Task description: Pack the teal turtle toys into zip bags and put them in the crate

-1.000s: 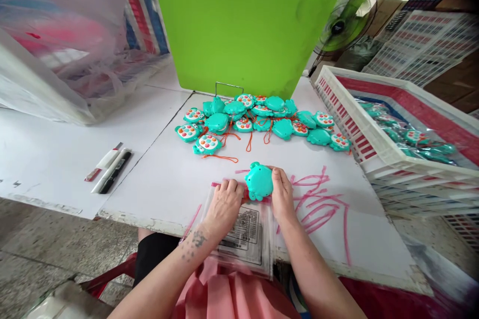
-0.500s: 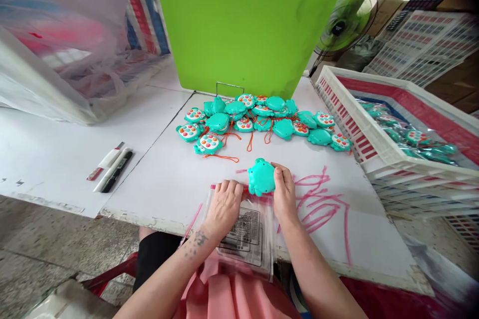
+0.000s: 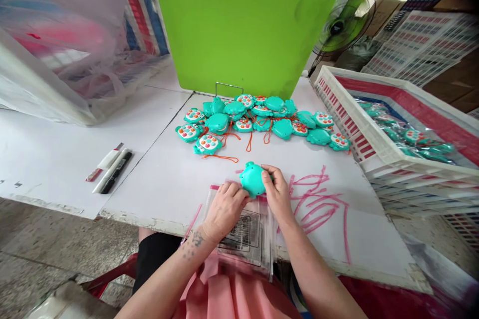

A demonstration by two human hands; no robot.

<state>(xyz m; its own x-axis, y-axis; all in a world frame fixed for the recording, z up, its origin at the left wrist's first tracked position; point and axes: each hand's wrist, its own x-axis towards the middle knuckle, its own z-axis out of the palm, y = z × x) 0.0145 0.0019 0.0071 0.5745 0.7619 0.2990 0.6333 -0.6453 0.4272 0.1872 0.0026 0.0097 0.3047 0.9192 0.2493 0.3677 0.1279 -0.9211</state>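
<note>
My right hand (image 3: 276, 187) grips a teal animal-shaped toy (image 3: 252, 179) by its right edge, with the plain back facing up. My left hand (image 3: 229, 204) is closed at the top of a clear zip bag (image 3: 243, 239) with black print, its fingers curled over the bag's pink-edged mouth. The toy's lower left edge meets the left fingertips, just above the bag's mouth. The bag lies over the table's front edge, partly under my left hand. Farther back lies a pile of the same toys (image 3: 217, 123), several showing coloured buttons and orange cords.
A white crate (image 3: 396, 159) of bagged toys stands at the right. Left of me lie a black-and-white marker (image 3: 117, 172) and a red-and-white cutter (image 3: 105, 163). Behind the pile rises a green board (image 3: 243, 25); a fan (image 3: 337, 27) stands beyond it. A plastic-covered box (image 3: 75, 84) sits far left.
My right hand has brought the toy left and slightly down, tilting it toward the bag's mouth. The left fingers have shifted a little and now meet the toy.
</note>
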